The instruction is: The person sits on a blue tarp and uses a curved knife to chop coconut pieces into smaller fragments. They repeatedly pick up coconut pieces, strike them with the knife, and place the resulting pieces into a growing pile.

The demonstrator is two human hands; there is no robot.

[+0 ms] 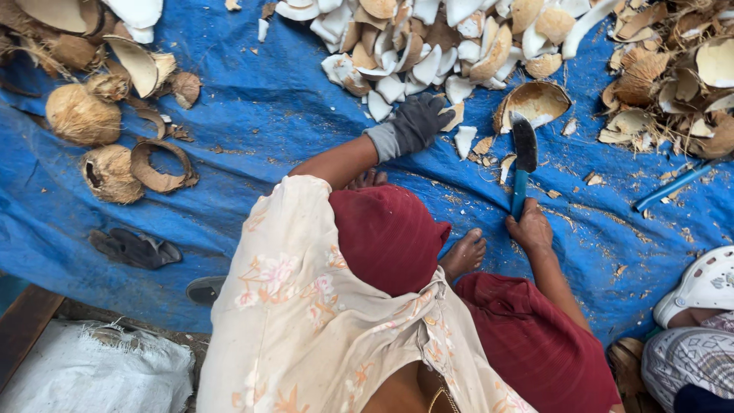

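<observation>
1. Hands first: left hand (pixel 419 122), in a dark work glove w/ grey cuff, reaches to 12 o'clock and lies on the edge of the heap of coconut pieces (pixel 428 38); fingers curl onto a pale shard, but whether they grip it cannot be told. Right hand (pixel 529 229), bare, at 3 o'clock of the seated person, is clenched round the blue handle of a knife (pixel 524 157), broad dark blade pointing up toward 12.
2. Blue tarp (pixel 267 107): largest thing in view, woven plastic, creased, dusted w/ brown fibre and crumbs.
3. Heap of coconut pieces, 12 to 1 o'clock: curved shards, white flesh on one face, tan skin on the other, hard and smooth.
4. Husk pile (pixel 673 84) at 2 o'clock: dry, stringy, cupped brown shells.
5. Whole husked coconuts (pixel 80 115) at 10 o'clock: round, hairy, matte; a shell ring (pixel 160 164) lies beside them.
6. White sack (pixel 92 371) at 7 o'clock, coarse weave, slumped.
7. Dark sandal (pixel 138 248) at 9 o'clock, flat rubber.
8. Half shell (pixel 535 103) just above the blade tip: bowl-shaped, pale inside.
9. Doing it well, as a judgement: keep blade edge turned away from the bare foot (pixel 462 256) nearby, pick w/ the gloved hand only, hold pieces curved side down so they don't rock.
</observation>
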